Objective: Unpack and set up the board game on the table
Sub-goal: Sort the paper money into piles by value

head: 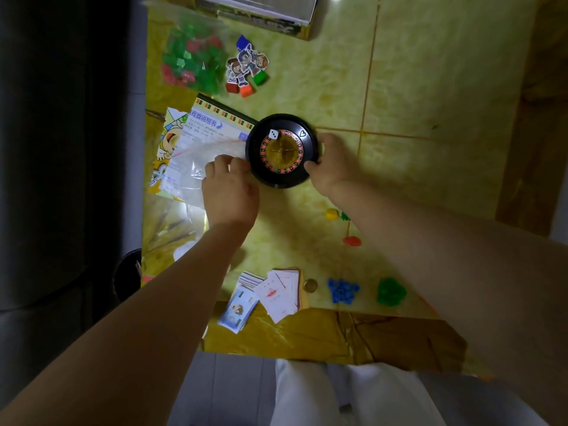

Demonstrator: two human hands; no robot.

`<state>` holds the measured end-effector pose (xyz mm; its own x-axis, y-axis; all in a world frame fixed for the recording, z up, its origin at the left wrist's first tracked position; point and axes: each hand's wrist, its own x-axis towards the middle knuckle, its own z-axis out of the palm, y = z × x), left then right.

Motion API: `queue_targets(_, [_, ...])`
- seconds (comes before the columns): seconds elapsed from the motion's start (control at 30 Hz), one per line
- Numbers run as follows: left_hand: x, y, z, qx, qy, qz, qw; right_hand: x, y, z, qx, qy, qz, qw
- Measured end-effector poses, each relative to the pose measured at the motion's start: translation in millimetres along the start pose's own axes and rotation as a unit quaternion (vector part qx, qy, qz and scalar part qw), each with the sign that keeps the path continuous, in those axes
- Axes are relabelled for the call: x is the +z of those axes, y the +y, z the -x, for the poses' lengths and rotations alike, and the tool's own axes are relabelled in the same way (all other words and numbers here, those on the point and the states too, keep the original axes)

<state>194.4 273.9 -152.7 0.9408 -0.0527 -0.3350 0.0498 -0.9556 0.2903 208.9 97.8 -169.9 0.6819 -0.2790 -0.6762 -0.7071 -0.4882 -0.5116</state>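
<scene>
Your right grip (333,162) clasps the wheel (281,150) rim; your left grip (230,187), opposite, is curled, hold unclear. The step appears to be placing the wheel. Next, release it level, keeping the die (273,134) inside.

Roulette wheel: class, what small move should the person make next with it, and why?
Probably slide the roulette wheel a little right onto bare table and let go. It overlaps the instruction sheet, the right hand grips its rim, the left hand is at its other side by the clear bag, and a die rests inside, so keep it level.
</scene>
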Motion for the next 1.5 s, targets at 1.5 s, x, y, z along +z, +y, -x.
queue_targets(1.5, [75.4,-40.7,213.7,-0.122,-0.04,0.0,0.992,105.9,129.0,165.7,-0.274,-0.001,0.448,0.851])
